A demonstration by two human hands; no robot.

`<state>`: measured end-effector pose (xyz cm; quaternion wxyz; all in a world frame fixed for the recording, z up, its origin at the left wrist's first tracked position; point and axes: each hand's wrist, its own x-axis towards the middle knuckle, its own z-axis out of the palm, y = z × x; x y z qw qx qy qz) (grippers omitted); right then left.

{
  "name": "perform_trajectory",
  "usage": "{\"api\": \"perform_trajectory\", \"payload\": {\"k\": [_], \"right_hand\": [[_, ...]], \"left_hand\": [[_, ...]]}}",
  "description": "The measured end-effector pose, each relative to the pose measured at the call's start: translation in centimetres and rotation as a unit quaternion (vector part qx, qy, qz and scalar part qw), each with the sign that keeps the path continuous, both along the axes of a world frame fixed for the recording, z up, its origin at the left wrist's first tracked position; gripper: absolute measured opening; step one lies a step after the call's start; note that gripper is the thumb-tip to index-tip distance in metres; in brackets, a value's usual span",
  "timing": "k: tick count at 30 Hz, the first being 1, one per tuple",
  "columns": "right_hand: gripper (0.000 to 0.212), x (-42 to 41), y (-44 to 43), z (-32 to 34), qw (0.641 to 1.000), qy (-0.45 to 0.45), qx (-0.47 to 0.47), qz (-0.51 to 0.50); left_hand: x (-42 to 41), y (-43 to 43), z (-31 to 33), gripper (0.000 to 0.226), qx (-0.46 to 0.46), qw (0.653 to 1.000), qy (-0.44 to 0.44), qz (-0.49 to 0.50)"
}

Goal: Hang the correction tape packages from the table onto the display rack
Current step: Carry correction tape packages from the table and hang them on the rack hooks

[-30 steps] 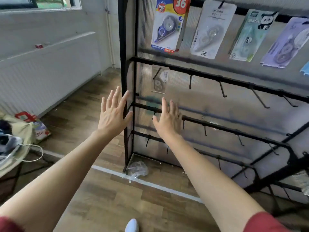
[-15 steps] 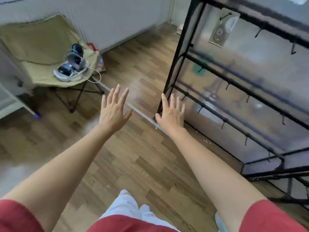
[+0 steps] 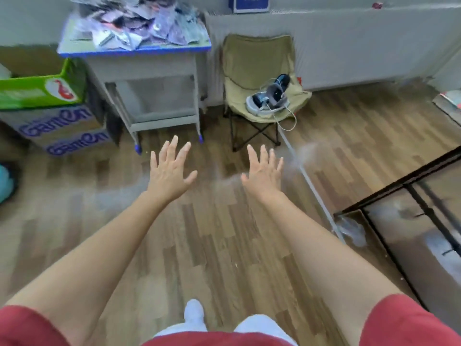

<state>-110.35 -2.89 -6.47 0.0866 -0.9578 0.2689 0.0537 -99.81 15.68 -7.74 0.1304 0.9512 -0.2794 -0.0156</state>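
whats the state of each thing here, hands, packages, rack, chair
left hand: open, fingers spread, holds nothing
right hand: open, fingers spread, holds nothing
correction tape packages: piled loose on the table
display rack: only a lower corner in view, no package seen on it
folding chair: unfolded, headset lying on its seat

Packages (image 3: 139, 28) lie heaped on the table (image 3: 134, 52), chair (image 3: 259, 78) just right of it.

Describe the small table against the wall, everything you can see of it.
The table is a small desk with a grey, metal-looking frame, a pale top edged in blue, an open compartment under the top and blue feet. It stands upright on the wooden floor, between cardboard boxes and a folding chair. A loose, blurred heap of packages covers its top.
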Motion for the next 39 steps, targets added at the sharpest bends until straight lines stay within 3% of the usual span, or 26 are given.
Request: {"api": "perform_trajectory", "payload": {"k": [10,28,39], "right_hand": [[0.073,17.6,9.0,0.6,0.993,-0.038,-0.020,0.109],[0.074,52.0,4.7,2.3,0.984,-0.068,-0.010,0.165],[0.081,72.5,3.4,-1.1,0.992,-0.030,0.024,0.116]], "left_hand": [[13.7,10.9,1.1,0.072,-0.005,0.993,-0.020,0.117],[44.8,7.4,3.2,0.072,-0.030,0.983,-0.011,0.179],[66.9,5.2,0.5,0.074,-0.002,0.987,0.040,0.153]]}}
